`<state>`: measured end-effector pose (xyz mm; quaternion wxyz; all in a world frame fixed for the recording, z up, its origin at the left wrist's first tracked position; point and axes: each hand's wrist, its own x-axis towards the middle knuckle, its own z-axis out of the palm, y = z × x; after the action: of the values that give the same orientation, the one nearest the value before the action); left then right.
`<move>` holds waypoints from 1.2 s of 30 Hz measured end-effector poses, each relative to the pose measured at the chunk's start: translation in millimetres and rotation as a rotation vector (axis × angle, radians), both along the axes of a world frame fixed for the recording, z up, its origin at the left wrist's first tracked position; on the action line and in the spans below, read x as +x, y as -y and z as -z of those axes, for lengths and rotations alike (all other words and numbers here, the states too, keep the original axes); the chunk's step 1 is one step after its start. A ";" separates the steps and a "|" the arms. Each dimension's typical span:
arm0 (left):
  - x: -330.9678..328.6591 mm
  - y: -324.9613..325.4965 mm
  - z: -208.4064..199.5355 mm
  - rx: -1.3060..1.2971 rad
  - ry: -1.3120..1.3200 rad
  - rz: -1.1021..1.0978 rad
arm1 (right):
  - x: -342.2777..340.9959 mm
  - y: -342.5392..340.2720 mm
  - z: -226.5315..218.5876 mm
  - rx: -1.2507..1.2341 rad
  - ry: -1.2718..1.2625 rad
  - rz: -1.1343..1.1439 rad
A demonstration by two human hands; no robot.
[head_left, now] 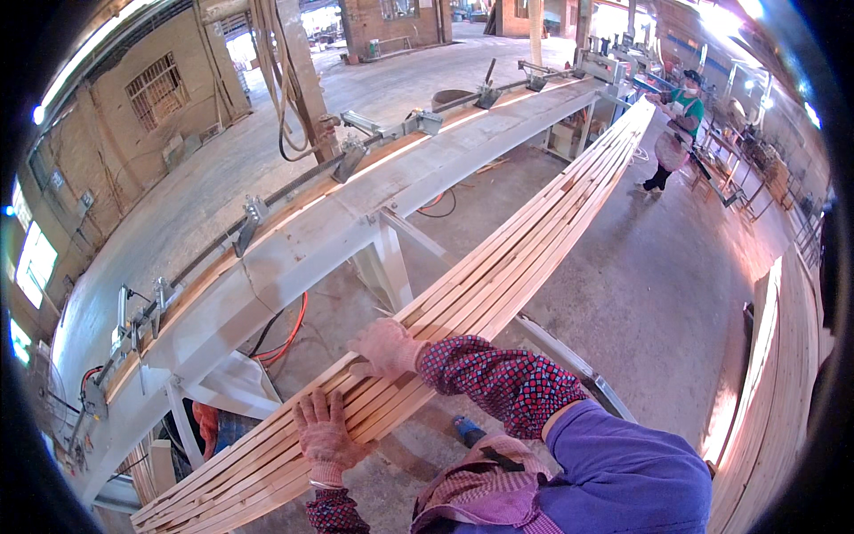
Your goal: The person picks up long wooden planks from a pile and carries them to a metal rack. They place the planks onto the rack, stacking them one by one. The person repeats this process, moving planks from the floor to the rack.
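A long row of pale wooden strips (pixel 525 258), laid side by side, runs diagonally from the lower left to the upper right. My left hand (pixel 331 436), in a pinkish work glove, rests on top of the strips, fingers spread and pointing to their far edge. Farther along, my right hand (pixel 389 350), gloved alike, bends over that far edge with its fingers curled on the outer strips. Part of its grip is hidden beneath the hand. At the distant end, a co-worker (pixel 683 125) in a green top has hands at the strips.
Beyond the strips stands a long metal bench (pixel 329 214) with several clamps (pixel 351 160) along its far side. A metal support bar (pixel 578 365) passes under the strips. An orange hose (pixel 294 334) hangs below the bench. Stacked long boards (pixel 774 392) lie at the right.
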<state>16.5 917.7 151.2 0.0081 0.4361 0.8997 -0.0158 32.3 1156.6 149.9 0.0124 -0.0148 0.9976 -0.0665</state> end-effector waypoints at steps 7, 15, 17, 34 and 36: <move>-0.6 1.8 3.7 0.006 -0.010 0.013 | -4.5 -5.6 24.7 -0.015 -0.147 -0.045; -0.9 -0.2 5.0 0.062 -0.022 0.041 | -2.9 -9.8 28.8 -0.084 -0.228 -0.064; -4.0 -2.0 3.8 0.057 -0.007 0.057 | -12.9 -11.9 31.9 -0.088 -0.063 -0.046; -5.0 -0.5 12.9 0.018 -0.016 0.093 | -144.7 -62.4 177.6 0.628 -0.407 -0.028; -4.3 -9.6 8.7 -0.027 0.013 0.091 | -150.6 -94.5 167.9 0.178 -0.263 -0.301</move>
<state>12.1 927.3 142.5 0.0193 0.4764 0.8787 -0.0255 -118.3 1251.0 -18.0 -0.1068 -0.1712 0.9791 0.0272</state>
